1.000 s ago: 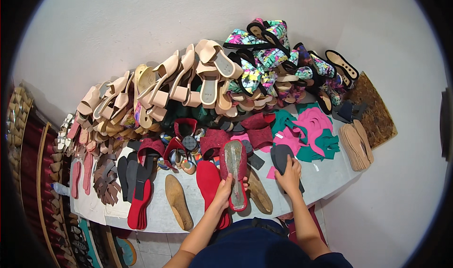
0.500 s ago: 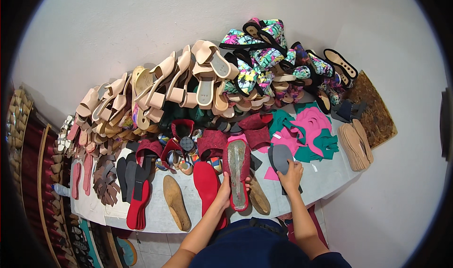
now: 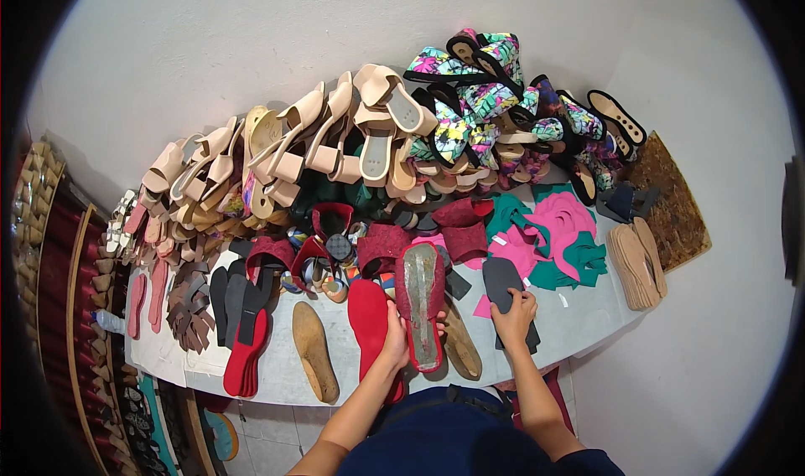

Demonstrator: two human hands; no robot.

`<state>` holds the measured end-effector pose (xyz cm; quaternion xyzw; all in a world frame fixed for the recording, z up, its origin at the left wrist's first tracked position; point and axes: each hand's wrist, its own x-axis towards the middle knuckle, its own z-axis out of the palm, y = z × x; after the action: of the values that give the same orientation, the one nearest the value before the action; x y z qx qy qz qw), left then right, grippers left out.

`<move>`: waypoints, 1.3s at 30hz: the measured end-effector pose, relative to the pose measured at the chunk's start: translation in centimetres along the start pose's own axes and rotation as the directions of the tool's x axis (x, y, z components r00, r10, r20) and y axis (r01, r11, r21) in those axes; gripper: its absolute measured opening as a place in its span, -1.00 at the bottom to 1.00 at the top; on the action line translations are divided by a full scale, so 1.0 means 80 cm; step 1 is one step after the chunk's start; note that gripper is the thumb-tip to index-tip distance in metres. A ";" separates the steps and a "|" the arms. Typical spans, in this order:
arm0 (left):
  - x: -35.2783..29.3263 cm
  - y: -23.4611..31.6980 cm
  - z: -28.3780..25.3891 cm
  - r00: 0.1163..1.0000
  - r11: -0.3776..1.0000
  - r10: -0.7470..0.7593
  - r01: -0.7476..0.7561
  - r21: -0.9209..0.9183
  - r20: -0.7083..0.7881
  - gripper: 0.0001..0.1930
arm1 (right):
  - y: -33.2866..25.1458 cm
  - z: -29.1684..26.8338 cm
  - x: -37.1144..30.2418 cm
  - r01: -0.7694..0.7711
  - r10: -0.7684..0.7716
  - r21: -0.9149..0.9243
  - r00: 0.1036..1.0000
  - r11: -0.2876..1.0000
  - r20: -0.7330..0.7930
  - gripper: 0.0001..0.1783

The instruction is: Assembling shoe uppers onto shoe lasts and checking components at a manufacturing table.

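My left hand (image 3: 397,338) is closed around a dark red sandal (image 3: 423,308). Its underside faces up, grey and smeared in the middle, with a bright red rim. On the right, my right hand (image 3: 516,315) grips a dark grey shoe sole (image 3: 501,283) near its middle, thumb and fingers at its edges. More dark grey material shows beneath that hand. Between the two hands, a wooden shoe last (image 3: 462,350) lies partly behind the sandal. A bright red sole (image 3: 366,321) rests just left of my left hand, partly covered by it.
Another wooden last (image 3: 314,350) and stacked red soles (image 3: 246,363) lie leftward. Beige heeled sandals (image 3: 289,137) and patterned sandals (image 3: 482,99) pile along the wall. Pink and green cut pieces (image 3: 558,225) and tan soles (image 3: 636,266) are at right; a shelf (image 3: 75,308) stands left.
The grey sole has tilted in my right hand and now looks narrower and darker. My left hand keeps hold of the sandal. The whole view has shifted slightly.
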<state>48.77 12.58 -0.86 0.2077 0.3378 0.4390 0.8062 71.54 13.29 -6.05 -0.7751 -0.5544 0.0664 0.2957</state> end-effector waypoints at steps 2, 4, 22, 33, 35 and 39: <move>-0.008 0.003 0.006 1.000 1.000 0.006 -0.007 -0.026 -0.029 -0.11 | 0.000 0.002 -0.004 0.018 -0.018 0.017 1.000 1.000 -0.015 -0.48; -0.013 0.004 0.006 0.998 0.998 0.011 -0.014 -0.053 -0.060 -0.13 | -0.001 0.003 -0.007 0.004 -0.004 0.005 1.000 1.000 -0.008 -0.48; -0.124 0.072 -0.071 0.977 0.966 0.168 -0.190 -0.176 -0.134 -0.16 | -0.235 -0.011 -0.079 0.092 -0.377 0.678 0.881 0.729 0.286 -0.70; -0.263 0.189 -0.259 0.898 0.919 0.306 -0.365 -0.148 -0.316 -0.15 | -0.450 0.223 -0.139 -0.763 -0.272 0.485 0.404 0.427 0.874 -0.82; -0.277 0.203 -0.285 0.887 0.912 0.301 -0.376 -0.168 -0.352 -0.15 | -0.475 0.273 -0.137 -0.693 -0.110 0.375 0.395 0.616 0.912 -0.77; -0.307 0.227 -0.318 0.892 0.932 0.243 -0.323 -0.163 -0.381 -0.16 | -0.514 0.319 -0.169 -0.496 0.050 0.591 0.791 0.636 0.610 -0.69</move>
<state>10.47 2.34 2.07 0.0806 0.3923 0.6175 0.6770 21.70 19.62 -8.07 -0.6184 -0.4105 0.5418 0.3943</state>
